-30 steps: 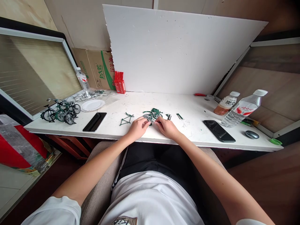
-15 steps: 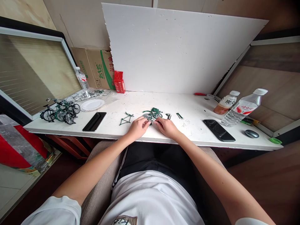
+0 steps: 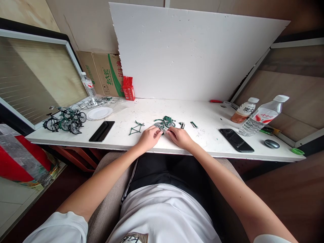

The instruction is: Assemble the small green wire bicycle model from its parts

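Bicycles [image 3: 64,119], small green models, stand in a cluster at the far left of the white table [image 3: 152,111], and just right of them we see a white plate [image 3: 100,113] with a black phone [image 3: 102,131] lying nearer the table's front edge. Behind these a cardboard box [image 3: 106,72] and a red carton [image 3: 128,88] lean by the wall. A loose green frame [image 3: 136,128] lies flat on the table, just left of our left hand [image 3: 149,137]. That hand is curled, its fingertips pinching a small wheel [image 3: 159,126] (the part is tiny, so we cannot tell more of the grip). Touching the wheel from behind sits a half-built green bicycle [image 3: 165,122]. Our right hand [image 3: 180,137] faces the left one, fingers closed on something small at the same wheel; what it pinches we cannot make out. Small green and metal parts [image 3: 188,125] lie just right of the bicycle. Farther right lie a second black phone [image 3: 236,140], two bottles [image 3: 255,116], and a grey mouse [image 3: 271,144].
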`<state>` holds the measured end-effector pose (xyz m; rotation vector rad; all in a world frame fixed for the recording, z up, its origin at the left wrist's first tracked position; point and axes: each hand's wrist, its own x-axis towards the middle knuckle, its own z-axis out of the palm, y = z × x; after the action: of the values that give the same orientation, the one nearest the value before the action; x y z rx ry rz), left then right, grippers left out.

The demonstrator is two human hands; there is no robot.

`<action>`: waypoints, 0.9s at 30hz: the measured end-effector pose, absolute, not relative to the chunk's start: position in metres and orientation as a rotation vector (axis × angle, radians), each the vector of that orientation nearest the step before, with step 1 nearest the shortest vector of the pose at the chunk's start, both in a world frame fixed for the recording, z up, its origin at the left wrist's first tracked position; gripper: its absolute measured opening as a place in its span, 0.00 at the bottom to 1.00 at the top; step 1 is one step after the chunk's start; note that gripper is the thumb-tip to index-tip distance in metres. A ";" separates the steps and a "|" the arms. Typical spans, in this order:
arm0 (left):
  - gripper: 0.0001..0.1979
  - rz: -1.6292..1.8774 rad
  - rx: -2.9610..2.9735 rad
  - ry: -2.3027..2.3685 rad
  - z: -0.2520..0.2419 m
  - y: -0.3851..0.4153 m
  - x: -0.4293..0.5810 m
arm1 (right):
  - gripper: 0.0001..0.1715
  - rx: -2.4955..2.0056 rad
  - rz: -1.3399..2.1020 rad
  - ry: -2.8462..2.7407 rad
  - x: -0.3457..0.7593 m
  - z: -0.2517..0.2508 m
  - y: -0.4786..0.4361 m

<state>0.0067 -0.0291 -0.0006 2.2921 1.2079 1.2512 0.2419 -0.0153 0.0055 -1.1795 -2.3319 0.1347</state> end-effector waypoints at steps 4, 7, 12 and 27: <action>0.11 1.249 2.324 1.223 -0.001 -0.029 0.007 | 0.19 -1.178 0.142 -2.325 0.242 0.005 -0.015; 0.10 1.244 2.325 1.225 -0.002 -0.028 0.007 | 0.19 -1.175 0.145 -2.328 0.242 0.006 -0.014; 0.10 1.243 2.329 1.226 -0.002 -0.028 0.007 | 0.19 -1.186 0.139 -2.330 0.242 0.006 -0.014; 0.08 1.240 2.348 1.237 -0.001 -0.030 0.008 | 0.20 -1.179 0.139 -2.314 0.241 0.007 -0.015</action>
<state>0.0079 -0.0296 -0.0012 2.3484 1.2369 1.2402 0.2405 -0.0154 0.0070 -1.1789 -2.3140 0.1389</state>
